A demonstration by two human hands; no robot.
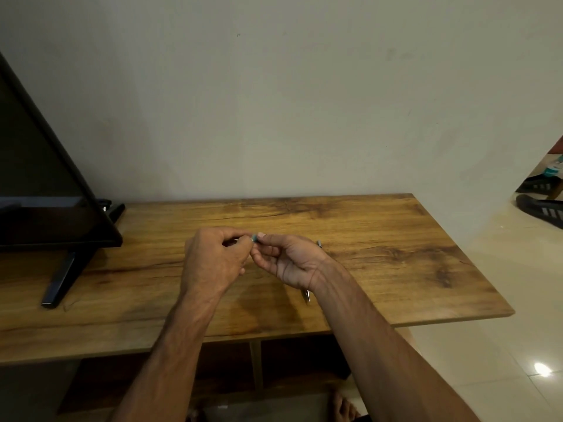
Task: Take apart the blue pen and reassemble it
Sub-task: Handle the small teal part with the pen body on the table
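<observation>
My left hand and my right hand meet above the middle of the wooden table. A small blue-green pen part is pinched between the fingertips of both hands; most of it is hidden by my fingers. A thin piece shows inside my left fist. A second pen lies on the table under my right wrist; its dark end shows behind the hand and its pointed tip shows in front of the wrist.
A black flat screen on a stand occupies the table's left part. A wall runs behind the table. Tiled floor and dark sandals lie to the right. Shelving sits under the table, and a bare foot shows below.
</observation>
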